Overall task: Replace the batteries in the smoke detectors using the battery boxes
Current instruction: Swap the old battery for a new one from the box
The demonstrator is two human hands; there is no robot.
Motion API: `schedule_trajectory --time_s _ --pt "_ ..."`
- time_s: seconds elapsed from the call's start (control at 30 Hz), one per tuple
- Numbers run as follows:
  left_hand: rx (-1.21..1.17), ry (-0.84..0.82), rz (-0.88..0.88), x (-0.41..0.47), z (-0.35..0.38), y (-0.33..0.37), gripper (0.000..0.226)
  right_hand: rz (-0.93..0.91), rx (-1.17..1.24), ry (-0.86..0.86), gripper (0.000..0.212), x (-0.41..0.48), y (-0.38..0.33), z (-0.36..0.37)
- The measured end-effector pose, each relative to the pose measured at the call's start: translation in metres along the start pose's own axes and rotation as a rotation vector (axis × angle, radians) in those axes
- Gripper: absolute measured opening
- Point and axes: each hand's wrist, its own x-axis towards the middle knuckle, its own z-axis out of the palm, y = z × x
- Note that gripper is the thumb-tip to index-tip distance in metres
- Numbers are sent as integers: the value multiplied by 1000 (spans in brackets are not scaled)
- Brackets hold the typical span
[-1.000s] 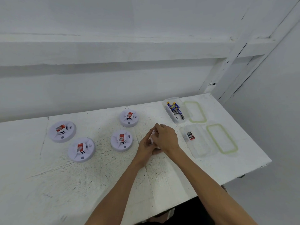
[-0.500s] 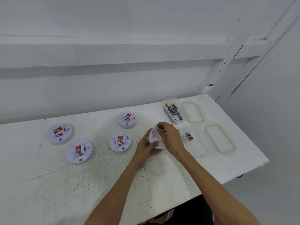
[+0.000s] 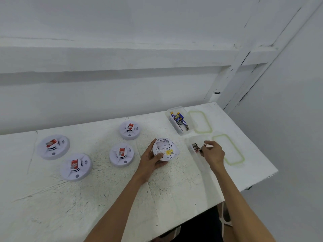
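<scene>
White plastic, round: the smoke detector (image 3: 165, 148) is in my left hand (image 3: 150, 161), which grips it by the near rim with fingers curled underneath and thumb on top. The unit is underside up and tilted toward me. Its open battery compartment faces the camera, with a yellow label below it.

My right hand (image 3: 214, 154) is over the near clear plastic battery box (image 3: 195, 158), just right of the held unit. Thumb and fingertips pinch a small dark battery (image 3: 203, 145). A few more dark batteries (image 3: 194, 147) lie at the far end of that box.

The far clear plastic battery box (image 3: 172, 123) holds blue-and-yellow batteries (image 3: 179, 118). Each box has its clear lid with a green seal flat on the table to its right: far lid (image 3: 192, 113), near lid (image 3: 218, 136).

Four more white round smoke detectors lie face up on the scuffed white table (image 3: 87, 198), each with a red sticker:
- far left (image 3: 53, 146)
- near left (image 3: 76, 166)
- centre (image 3: 121, 154)
- far centre (image 3: 130, 129)
</scene>
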Motion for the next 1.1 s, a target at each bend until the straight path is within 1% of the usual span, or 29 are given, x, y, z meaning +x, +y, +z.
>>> schedule_trajectory --time_s 0.07,0.13,0.2,0.27,0.37,0.43,0.5,0.67,0.8,0.9,1.0,1.07,1.1 --pt "-2 -2 -3 0 0 0 62 68 -70 -33 24 4 14 2" --pt "-6 -2 -5 0 0 -1 63 91 -150 -46 23 9 23 5" --pt "-4 0 -5 -1 0 -1 64 104 -223 -43 12 10 24 8" --pt "1 0 -4 -2 0 0 63 85 -291 -32 17 12 24 12" --pt "3 -6 -2 -2 0 0 63 96 -311 -34 14 16 23 15" --pt "5 -8 1 -2 0 1 62 103 -312 -46 30 21 26 15" --pt "3 -12 4 -2 1 1 62 117 -303 -63 39 24 28 14" --pt "-12 -11 2 -2 0 0 60 123 -294 -84 34 28 31 14" --pt "-35 8 -3 -1 0 -2 62 31 -338 -47 18 18 16 12" --pt "-65 71 6 0 1 -2 65 -60 -367 34 17 13 -3 11" --pt "-44 85 23 6 1 4 67 -201 -370 92 15 13 -29 10" --pt "-21 84 35 10 -2 10 68 -325 -346 39 10 17 -47 14" --pt "-18 89 38 13 -5 14 68 -385 -340 -10 12 22 -54 18"
